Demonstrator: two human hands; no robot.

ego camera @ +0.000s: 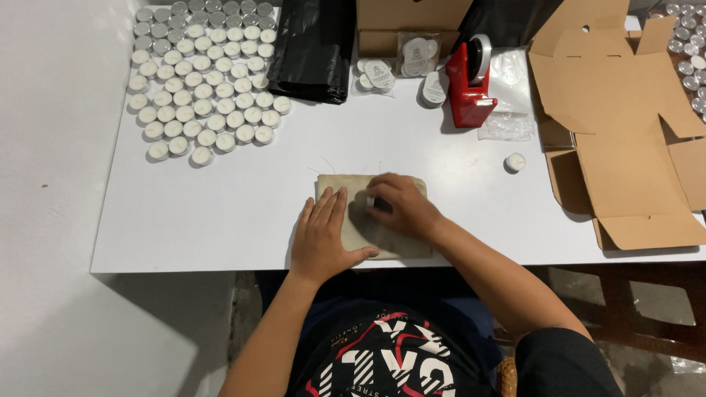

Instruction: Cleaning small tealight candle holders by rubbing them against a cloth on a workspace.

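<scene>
Left hand (321, 237) and right hand (401, 206) press a beige pouch (397, 246) (flat on the table (220, 213)).

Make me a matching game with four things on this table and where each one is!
Things:
1. beige cloth pouch
2. red tape dispenser
3. open cardboard box
4. single tealight candle

Places:
A. alone on the white table, between the pouch and the box
B. at the right side of the table, flaps spread out
C. under both hands, the left hand and the right hand, at the near edge
D. at the far side, beside a clear plastic bag

Pairs: 1-C, 2-D, 3-B, 4-A
</scene>
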